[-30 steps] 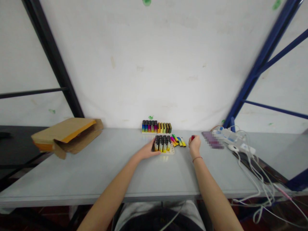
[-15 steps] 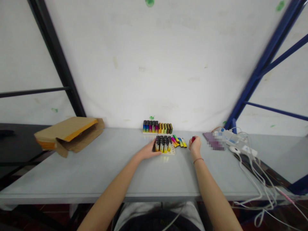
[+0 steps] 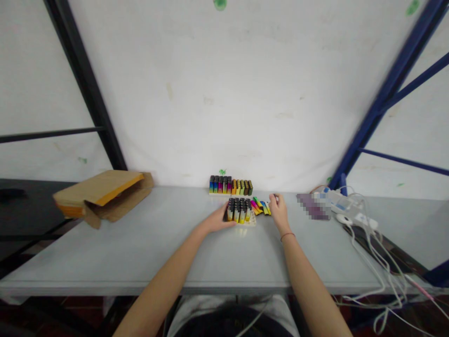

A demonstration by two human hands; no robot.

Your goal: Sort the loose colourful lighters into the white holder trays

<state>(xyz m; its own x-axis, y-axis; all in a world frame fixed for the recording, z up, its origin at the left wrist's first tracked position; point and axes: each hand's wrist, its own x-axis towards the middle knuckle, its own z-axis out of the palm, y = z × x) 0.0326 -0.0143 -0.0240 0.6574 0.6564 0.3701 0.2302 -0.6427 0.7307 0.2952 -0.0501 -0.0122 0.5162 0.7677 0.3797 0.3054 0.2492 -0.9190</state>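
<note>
My left hand (image 3: 219, 219) grips the left side of a pale tray (image 3: 249, 223) in which several black-topped lighters (image 3: 239, 211) stand upright. At the tray's right side, several colourful lighters (image 3: 257, 206) lie loose on the table. My right hand (image 3: 278, 210) is just right of those loose lighters, its fingers closed around a small dark-topped lighter, mostly hidden by the fingers. Behind, near the wall, stand a block of black-topped lighters (image 3: 220, 185) and a block of yellow to dark green ones (image 3: 242, 187).
On the grey table (image 3: 150, 248), an open cardboard box (image 3: 105, 194) lies at the left. A pixelated purple object (image 3: 314, 207) is at the right, beside a power strip (image 3: 342, 203) and white cables (image 3: 372, 248). A blue frame (image 3: 372, 112) rises at the right.
My right hand has moved slightly left, closer to the loose lighters, and has turned, so the red body seen in it before is now hidden. My left hand stays on the tray.
</note>
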